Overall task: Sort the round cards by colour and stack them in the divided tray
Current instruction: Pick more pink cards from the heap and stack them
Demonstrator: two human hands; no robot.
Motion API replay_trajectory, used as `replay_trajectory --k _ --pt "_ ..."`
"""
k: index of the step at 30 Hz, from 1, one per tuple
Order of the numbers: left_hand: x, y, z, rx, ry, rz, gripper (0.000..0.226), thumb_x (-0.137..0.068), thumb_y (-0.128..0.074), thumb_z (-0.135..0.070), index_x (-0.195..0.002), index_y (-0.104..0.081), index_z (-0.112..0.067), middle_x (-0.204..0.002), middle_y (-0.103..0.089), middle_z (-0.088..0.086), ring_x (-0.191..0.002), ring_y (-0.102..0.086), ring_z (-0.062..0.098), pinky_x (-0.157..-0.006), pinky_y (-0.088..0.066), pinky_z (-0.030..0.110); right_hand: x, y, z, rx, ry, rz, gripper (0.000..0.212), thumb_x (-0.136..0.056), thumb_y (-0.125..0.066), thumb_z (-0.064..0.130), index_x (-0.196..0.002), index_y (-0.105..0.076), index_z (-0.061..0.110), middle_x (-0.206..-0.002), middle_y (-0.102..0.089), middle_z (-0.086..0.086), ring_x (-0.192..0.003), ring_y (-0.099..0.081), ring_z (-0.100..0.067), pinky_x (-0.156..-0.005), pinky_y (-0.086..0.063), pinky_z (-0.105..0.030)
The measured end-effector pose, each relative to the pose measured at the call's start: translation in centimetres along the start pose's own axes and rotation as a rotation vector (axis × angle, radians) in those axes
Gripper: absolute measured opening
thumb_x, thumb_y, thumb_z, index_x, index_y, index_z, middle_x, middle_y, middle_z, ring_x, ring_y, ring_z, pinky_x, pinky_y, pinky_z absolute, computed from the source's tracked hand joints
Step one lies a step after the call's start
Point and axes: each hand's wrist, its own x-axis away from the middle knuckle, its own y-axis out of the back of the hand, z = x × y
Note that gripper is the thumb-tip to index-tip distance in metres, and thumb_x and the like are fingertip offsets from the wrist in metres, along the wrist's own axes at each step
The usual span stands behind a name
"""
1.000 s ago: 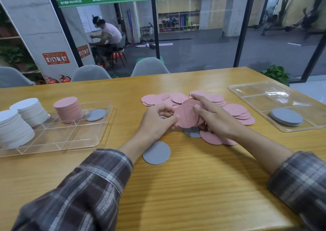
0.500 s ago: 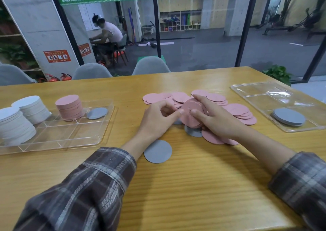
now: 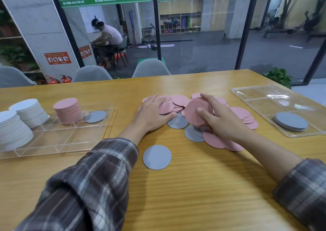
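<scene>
A loose pile of pink round cards lies mid-table, with grey cards partly under it. My right hand grips a tilted stack of pink cards above the pile's right part. My left hand lies flat with fingers spread on the pile's left side. One grey card sits alone nearer to me. The divided tray at left holds two white stacks, a pink stack and a grey card.
A second clear tray at the right holds a low stack of grey cards. Grey chairs stand behind the table's far edge, in front of a glass wall. A person sits beyond the glass.
My left hand let go of the pink stack and moved left onto the loose cards. My right hand now holds the stack alone, lifted and tilted.
</scene>
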Motion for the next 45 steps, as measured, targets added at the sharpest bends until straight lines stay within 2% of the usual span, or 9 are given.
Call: replay_trajectory --k 7,14,22,26,30,35,38,43,45 --pt "-3.5 -0.2 -0.2 -0.016 -0.033 0.205 0.12 -0.053 -0.045 -0.105 -0.159 -0.02 -0.054 -0.174 0.003 -0.013 -0.161 0.012 0.024 -0.127 0.008 0.059 -0.3 0.0 -0.5 0.0 -0.012 -0.005 0.055 -0.104 -0.053 0.038 -0.154 -0.033 0.033 -0.128 -0.056 0.014 -0.111 -0.054 -0.007 -0.081 -0.039 -0.013" --pt "-4.4 -0.6 0.0 -0.068 -0.147 0.243 0.115 -0.058 -0.026 -0.109 -0.155 -0.038 -0.049 -0.166 -0.035 -0.014 -0.157 -0.023 0.016 -0.124 -0.021 0.057 -0.2 -0.2 -0.8 0.028 -0.001 0.015 0.056 -0.103 -0.052 0.039 -0.155 -0.032 0.036 -0.13 -0.055 0.018 -0.115 -0.054 -0.006 -0.091 -0.037 -0.025" --pt "-0.9 -0.3 -0.3 -0.098 -0.215 0.222 0.082 -0.081 -0.039 -0.087 -0.152 -0.045 -0.044 -0.159 -0.046 -0.014 -0.148 -0.039 0.015 -0.119 -0.033 0.049 -0.1 0.1 -0.7 -0.035 -0.011 -0.015 0.05 -0.103 -0.054 0.038 -0.15 -0.037 0.035 -0.118 -0.062 0.015 -0.101 -0.065 -0.007 -0.083 -0.044 -0.024" --pt "1.5 0.2 -0.5 -0.096 -0.229 0.229 0.083 -0.081 -0.036 -0.089 -0.152 -0.042 -0.046 -0.16 -0.043 -0.017 -0.149 -0.036 0.012 -0.12 -0.032 0.05 0.0 0.4 -0.4 -0.071 -0.003 -0.044 0.05 -0.102 -0.055 0.039 -0.15 -0.04 0.036 -0.126 -0.059 0.015 -0.109 -0.06 -0.013 -0.093 -0.047 -0.032" --pt "3.9 1.1 -1.0 -0.071 -0.241 0.246 0.085 -0.08 -0.034 -0.088 -0.154 -0.04 -0.048 -0.162 -0.039 -0.018 -0.152 -0.029 0.006 -0.122 -0.027 0.053 -0.2 0.7 -0.3 -0.11 -0.016 -0.073 0.047 -0.102 -0.054 0.036 -0.148 -0.043 0.033 -0.101 -0.055 0.024 -0.103 -0.057 -0.012 -0.086 -0.043 -0.03" --pt "6.3 1.4 -1.1 0.012 -0.232 0.226 0.08 -0.08 -0.043 -0.09 -0.15 -0.045 -0.052 -0.16 -0.039 -0.023 -0.152 -0.023 -0.004 -0.127 -0.012 0.057 0.1 0.8 -0.3 -0.026 0.007 -0.05 0.054 -0.104 -0.052 0.033 -0.154 -0.034 0.027 -0.138 -0.054 0.01 -0.122 -0.052 -0.013 -0.1 -0.042 -0.034" --pt "7.5 1.7 -2.2 0.059 -0.273 0.141 0.065 -0.084 -0.064 -0.076 -0.141 -0.061 -0.044 -0.146 -0.047 -0.03 -0.139 -0.029 -0.017 -0.128 0.001 0.054 0.3 0.6 -0.1 0.032 0.02 -0.022 0.056 -0.105 -0.051 0.034 -0.156 -0.031 0.026 -0.137 -0.054 0.008 -0.121 -0.05 -0.012 -0.095 -0.038 -0.03" --pt "8.0 1.6 -3.5 0.193 -0.295 0.022 0.059 -0.078 -0.078 -0.067 -0.13 -0.068 -0.04 -0.12 -0.071 -0.019 -0.11 -0.058 0.005 -0.112 -0.036 0.044 0.3 0.4 -0.1 0.057 0.038 -0.017 0.056 -0.105 -0.051 0.035 -0.156 -0.031 0.025 -0.138 -0.056 0.005 -0.125 -0.051 -0.014 -0.095 -0.037 -0.028" --pt "7.9 1.5 -3.6 0.187 -0.285 0.015 0.066 -0.073 -0.074 -0.075 -0.128 -0.069 -0.04 -0.114 -0.073 -0.019 -0.105 -0.061 0.008 -0.108 -0.037 0.04 0.3 0.3 -0.1 0.06 0.036 -0.016 0.056 -0.105 -0.051 0.035 -0.156 -0.031 0.025 -0.134 -0.058 0.003 -0.122 -0.052 -0.013 -0.094 -0.036 -0.028"
